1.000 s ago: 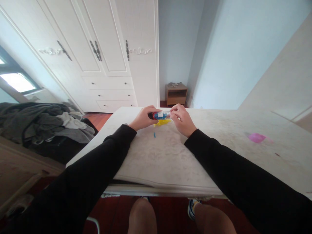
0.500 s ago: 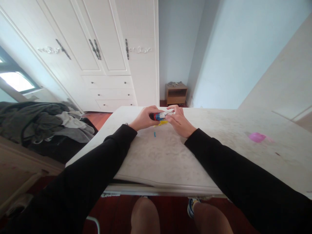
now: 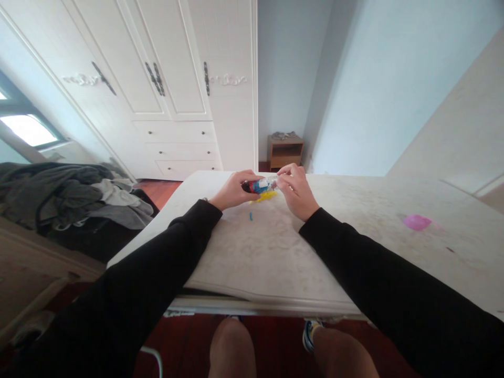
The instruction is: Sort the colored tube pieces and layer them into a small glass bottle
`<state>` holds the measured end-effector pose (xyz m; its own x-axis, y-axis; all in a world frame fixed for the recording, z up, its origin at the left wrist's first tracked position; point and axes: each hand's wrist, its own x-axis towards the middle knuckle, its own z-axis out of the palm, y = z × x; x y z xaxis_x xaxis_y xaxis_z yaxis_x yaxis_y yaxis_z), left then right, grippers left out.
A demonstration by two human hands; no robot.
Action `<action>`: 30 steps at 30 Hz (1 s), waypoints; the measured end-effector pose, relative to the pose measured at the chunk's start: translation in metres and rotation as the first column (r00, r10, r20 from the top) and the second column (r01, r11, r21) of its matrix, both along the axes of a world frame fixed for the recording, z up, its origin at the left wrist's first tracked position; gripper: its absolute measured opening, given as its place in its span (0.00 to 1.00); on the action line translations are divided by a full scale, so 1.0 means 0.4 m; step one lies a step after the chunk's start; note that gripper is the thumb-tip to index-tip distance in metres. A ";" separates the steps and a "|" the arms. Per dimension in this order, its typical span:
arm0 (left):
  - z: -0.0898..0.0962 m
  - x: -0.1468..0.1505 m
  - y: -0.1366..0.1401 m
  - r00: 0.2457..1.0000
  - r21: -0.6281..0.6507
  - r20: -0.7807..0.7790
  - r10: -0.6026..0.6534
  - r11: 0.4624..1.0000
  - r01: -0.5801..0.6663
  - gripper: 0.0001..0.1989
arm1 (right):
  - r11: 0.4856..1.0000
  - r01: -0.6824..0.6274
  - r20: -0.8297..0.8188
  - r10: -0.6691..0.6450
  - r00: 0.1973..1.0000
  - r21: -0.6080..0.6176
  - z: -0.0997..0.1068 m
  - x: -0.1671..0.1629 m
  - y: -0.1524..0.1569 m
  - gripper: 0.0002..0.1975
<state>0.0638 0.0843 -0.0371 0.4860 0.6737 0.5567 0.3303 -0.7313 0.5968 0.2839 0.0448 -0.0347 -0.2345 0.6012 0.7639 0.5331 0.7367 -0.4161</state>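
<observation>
My left hand is wrapped round the body of a small plastic bottle. The bottle lies sideways over the table, its dark end in my left palm, with a red and blue label and a clear end pointing right. The fingers of my right hand are closed in a pinch at that clear end; what exactly the fingertips grip is too small to tell. Just below the bottle, a limp yellow piece lies on the white table. Nearer to me is a tiny blue piece.
A pink balloon-like thing lies on the table's right side, near a small dark red scrap. Left of the table is a heap of grey clothes. A white wardrobe and a wooden nightstand stand beyond.
My right hand has shifted slightly right along the bottle and its fingers have drawn into a pinch. More of the bottle's clear end and the yellow piece now shows.
</observation>
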 end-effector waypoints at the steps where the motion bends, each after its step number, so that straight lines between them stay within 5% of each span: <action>1: 0.000 0.000 0.000 1.000 -0.001 0.000 -0.001 1.000 0.001 0.18 | 1.000 0.001 0.003 -0.001 1.000 0.002 0.000 0.000 0.000 0.16; 12: 0.002 -0.001 -0.001 1.000 0.012 -0.020 -0.017 1.000 0.017 0.17 | 0.999 -0.045 0.072 0.046 0.996 -0.022 -0.008 0.000 0.004 0.18; 21: 0.007 -0.004 -0.006 1.000 -0.044 -0.007 -0.022 0.999 0.021 0.19 | 0.998 -0.066 -0.033 0.066 0.997 -0.004 0.000 -0.001 -0.001 0.17; 30: 0.024 0.018 -0.039 0.995 -0.066 -0.054 -0.080 0.995 0.076 0.08 | 0.965 -0.138 -0.065 0.127 0.990 -0.223 -0.025 -0.005 0.012 0.18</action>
<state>0.0712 0.0686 -0.0275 0.5677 0.6657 0.4843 0.3082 -0.7173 0.6249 0.2817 0.0497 -0.0448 -0.2893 0.7255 0.6245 0.4114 0.6833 -0.6032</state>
